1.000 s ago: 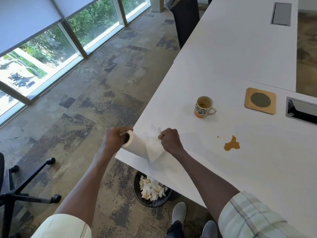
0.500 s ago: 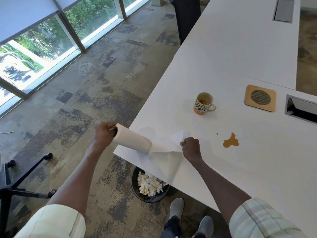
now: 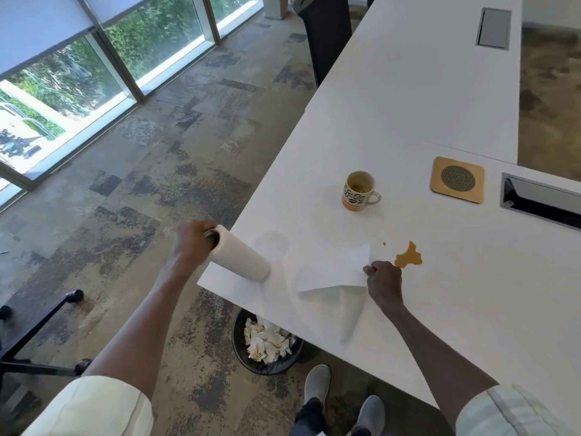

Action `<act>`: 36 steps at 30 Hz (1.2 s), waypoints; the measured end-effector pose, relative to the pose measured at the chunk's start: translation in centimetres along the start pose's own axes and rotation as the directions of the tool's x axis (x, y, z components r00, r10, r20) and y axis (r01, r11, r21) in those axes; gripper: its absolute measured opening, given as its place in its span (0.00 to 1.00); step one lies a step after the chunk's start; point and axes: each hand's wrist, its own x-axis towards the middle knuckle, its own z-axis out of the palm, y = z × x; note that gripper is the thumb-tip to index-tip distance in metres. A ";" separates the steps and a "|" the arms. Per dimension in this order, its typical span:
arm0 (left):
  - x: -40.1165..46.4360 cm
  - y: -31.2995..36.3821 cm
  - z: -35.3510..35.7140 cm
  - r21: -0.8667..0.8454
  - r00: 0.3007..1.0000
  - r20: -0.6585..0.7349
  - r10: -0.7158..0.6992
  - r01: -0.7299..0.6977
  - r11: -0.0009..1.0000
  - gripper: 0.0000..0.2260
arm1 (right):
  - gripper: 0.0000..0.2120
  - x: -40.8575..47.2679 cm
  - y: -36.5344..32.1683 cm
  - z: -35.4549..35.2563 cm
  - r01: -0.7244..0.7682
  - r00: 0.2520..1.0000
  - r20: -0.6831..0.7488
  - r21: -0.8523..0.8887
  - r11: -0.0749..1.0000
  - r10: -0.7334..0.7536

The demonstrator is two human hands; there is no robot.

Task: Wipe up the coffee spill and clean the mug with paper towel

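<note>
A brown coffee spill (image 3: 408, 255) lies on the white table (image 3: 393, 99), with a small drop to its left. Behind it stands a cream mug (image 3: 359, 191) with dark lettering, an orange base and coffee residue inside. My left hand (image 3: 193, 242) grips the end of a paper towel roll (image 3: 240, 258) at the table's near corner. My right hand (image 3: 383, 281) pinches a torn-off sheet of paper towel (image 3: 333, 273) just left of the spill. The sheet hangs apart from the roll.
A wooden coaster (image 3: 457, 179) with a round mesh centre sits right of the mug. A cable hatch (image 3: 539, 201) lies at the right edge. A black bin (image 3: 267, 347) of crumpled towels stands under the table. An office chair base (image 3: 34, 335) is at the left.
My right hand pulled the sheet rightward toward the spill and it came free of the roll. My left hand with the roll stayed at the table corner.
</note>
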 end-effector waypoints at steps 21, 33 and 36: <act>1.0 5.5 -0.9 -0.164 0.859 0.490 -0.147 0.256 0.953 0.20 | 0.22 -0.8 -4.5 -6.5 0.125 0.992 -0.045 0.193 0.973 -0.118; 0.0 12.8 0.0 -0.010 0.909 0.357 0.213 -0.225 0.974 0.48 | 0.24 -1.6 -6.0 -10.6 0.040 0.999 -0.035 0.375 0.926 -0.029; -1.1 16.5 1.1 -0.092 0.867 0.423 0.263 -0.247 0.965 0.56 | 0.21 -1.7 -6.2 -12.2 0.042 0.999 -0.011 0.451 0.891 -0.042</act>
